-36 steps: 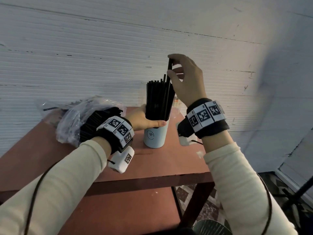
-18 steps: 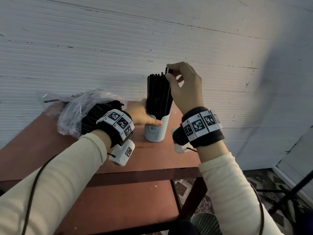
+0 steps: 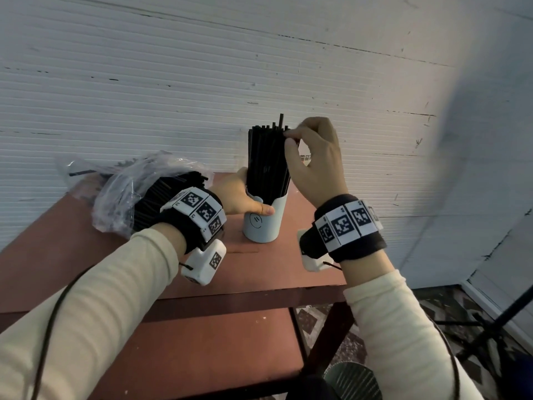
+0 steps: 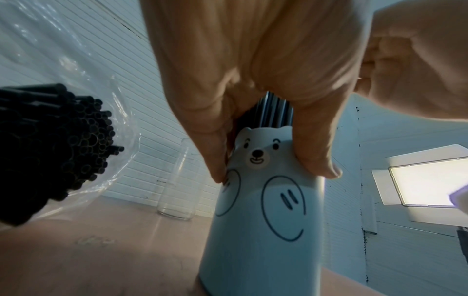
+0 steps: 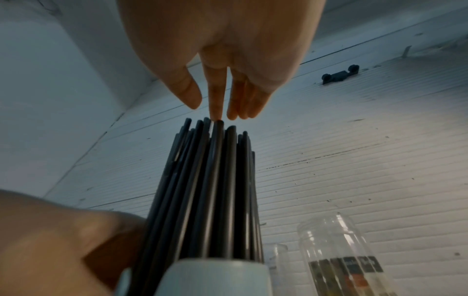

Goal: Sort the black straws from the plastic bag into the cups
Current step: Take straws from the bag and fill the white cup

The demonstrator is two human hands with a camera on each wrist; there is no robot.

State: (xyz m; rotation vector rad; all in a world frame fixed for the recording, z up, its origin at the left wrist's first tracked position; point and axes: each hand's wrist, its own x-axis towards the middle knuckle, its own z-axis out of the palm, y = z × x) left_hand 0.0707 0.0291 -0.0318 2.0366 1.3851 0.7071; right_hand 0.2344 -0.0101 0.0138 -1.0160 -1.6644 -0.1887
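1. My left hand point(image 3: 240, 194) wraps the smooth pale-blue cup point(image 3: 264, 226), thumb across the front and fingers round the far side, gripping it near the rim where it stands upright on the reddish-brown table point(image 3: 259, 272).
2. The cup is a tall, slightly tapered cylinder with a matte finish; a bear face point(image 4: 257, 152) with small ears is printed at its rim, above thin curved outlines on the body.
3. A dense bundle of black straws point(image 3: 268, 160) stands upright in the cup: slim, rigid, glossy tubes packed side by side, one tip poking above the rest.
4. My right hand point(image 3: 315, 160) sits at the top of the bundle, fingers loosely bent and held close together. From the right wrist view one fingertip point(image 5: 216, 112) touches the end of a straw; nothing is pinched there that I can make out.
5. To my left lies the crinkled clear plastic bag point(image 3: 121, 192), shiny and creased, with more black straws point(image 4: 58, 144) inside; their round hollow ends face the cup.
6. Behind the cup stand a plain clear glass point(image 4: 178, 180) and a clear bottle point(image 5: 339, 254) with a dark printed label.
7. The wall point(image 3: 202, 67) behind is white, finely ribbed in horizontal lines, scuffed in places.
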